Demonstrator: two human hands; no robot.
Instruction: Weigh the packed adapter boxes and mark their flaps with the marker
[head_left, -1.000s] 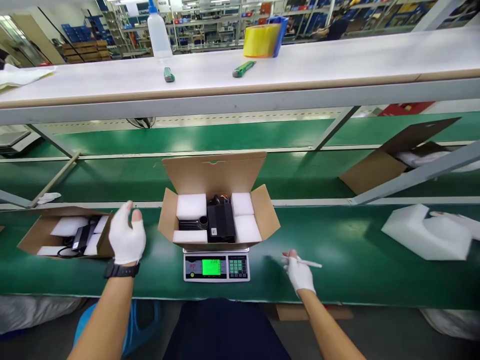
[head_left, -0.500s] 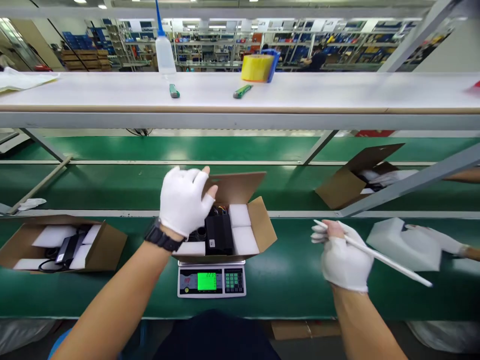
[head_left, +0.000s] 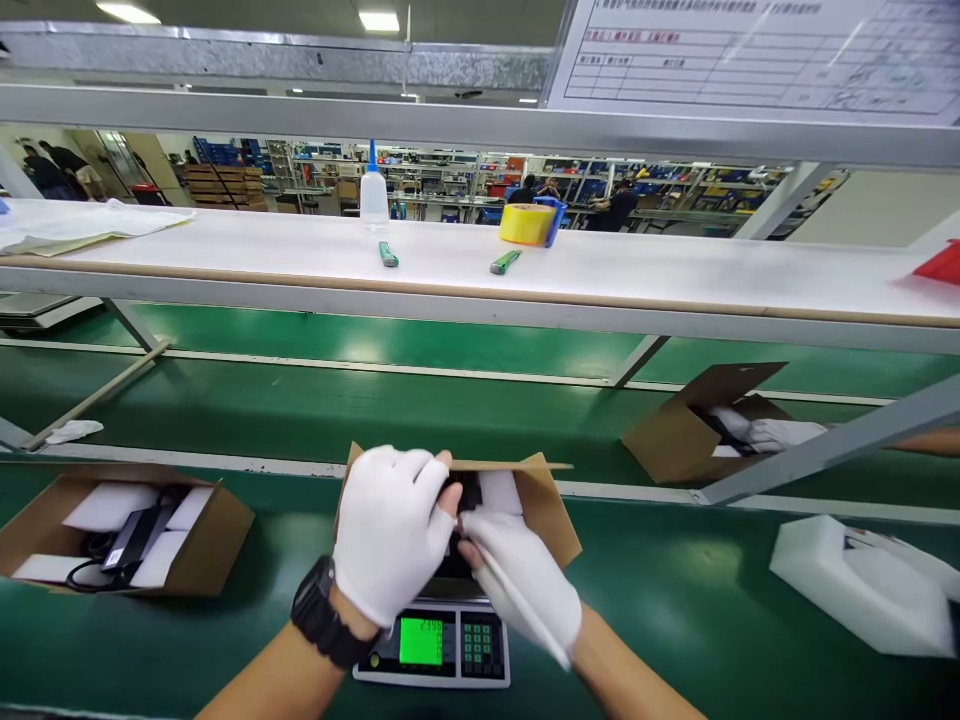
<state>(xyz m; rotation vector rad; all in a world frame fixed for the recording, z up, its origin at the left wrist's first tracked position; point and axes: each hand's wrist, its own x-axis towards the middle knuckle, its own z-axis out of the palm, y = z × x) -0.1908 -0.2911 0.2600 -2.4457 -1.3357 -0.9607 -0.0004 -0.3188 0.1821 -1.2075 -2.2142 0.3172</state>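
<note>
A cardboard box (head_left: 553, 500) stands open on a digital scale (head_left: 433, 680) with a lit green display. Inside are white foam blocks (head_left: 500, 491) and black parts, mostly covered by my hands. My left hand (head_left: 394, 535), in a white fingertip-less glove with a black watch at the wrist, has its fingers curled over the box; what they hold, if anything, is hidden. My right hand (head_left: 529, 580), gloved alike, grips a slim white pen-like stick (head_left: 521, 605) slanting back over the palm. Its fingertips meet my left fingers above the box's contents.
Another open box (head_left: 217, 540) with foam and a black adapter (head_left: 135, 535) sits left. At right are a co-worker's hand (head_left: 787, 434) in a third box (head_left: 667, 440) and a white foam piece (head_left: 840, 580). A shelf (head_left: 637, 265) crosses ahead, holding cutters, tape and a bottle.
My right hand has come left from beside the box to its contents, bringing the white stick. My left hand has lowered and its fingers have curled in. The view has tilted up.
</note>
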